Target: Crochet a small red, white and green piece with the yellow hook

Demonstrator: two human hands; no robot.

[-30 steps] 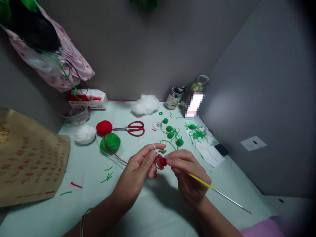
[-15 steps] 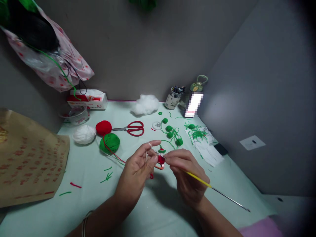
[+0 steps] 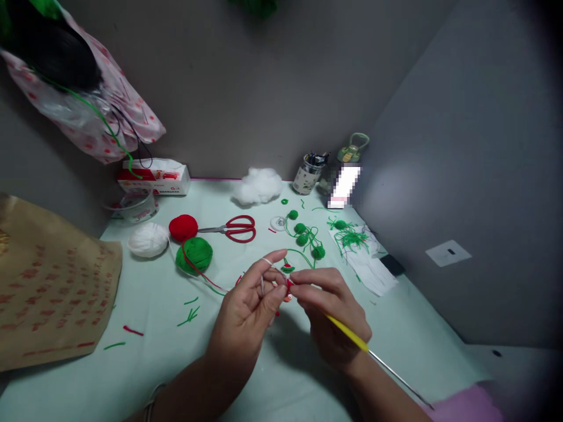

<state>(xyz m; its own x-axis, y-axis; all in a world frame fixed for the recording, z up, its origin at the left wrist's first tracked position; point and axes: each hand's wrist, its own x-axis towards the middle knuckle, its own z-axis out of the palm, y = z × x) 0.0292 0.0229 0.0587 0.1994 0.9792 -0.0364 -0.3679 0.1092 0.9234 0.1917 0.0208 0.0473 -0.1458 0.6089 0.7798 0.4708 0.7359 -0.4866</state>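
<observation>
My left hand [image 3: 250, 302] pinches a small red crochet piece [image 3: 289, 283] between thumb and fingers, with white yarn looped over its raised index finger. In my right hand [image 3: 332, 310] is a crochet hook with a yellow grip [image 3: 349, 332], its tip at the red piece and its metal tail slanting down right. Fingers cover most of the piece. Just behind it lies a small green and red crocheted bit [image 3: 287, 268]. Yarn runs left toward a white ball [image 3: 149, 240], a red ball [image 3: 183, 227] and a green ball [image 3: 194, 256].
Red-handled scissors [image 3: 240, 229] lie behind the hands, near white stuffing [image 3: 257, 186]. Several green crocheted balls [image 3: 301, 228] trail yarn. At the back stand a pen cup [image 3: 307, 174] and a bottle [image 3: 350, 152]. A brown paper bag [image 3: 57, 287] is at left, tissue [image 3: 373, 272] at right.
The hook has turned in my right hand, its tail end swinging down and left. My left thumb now covers more of the red piece. The view has shifted slightly.
</observation>
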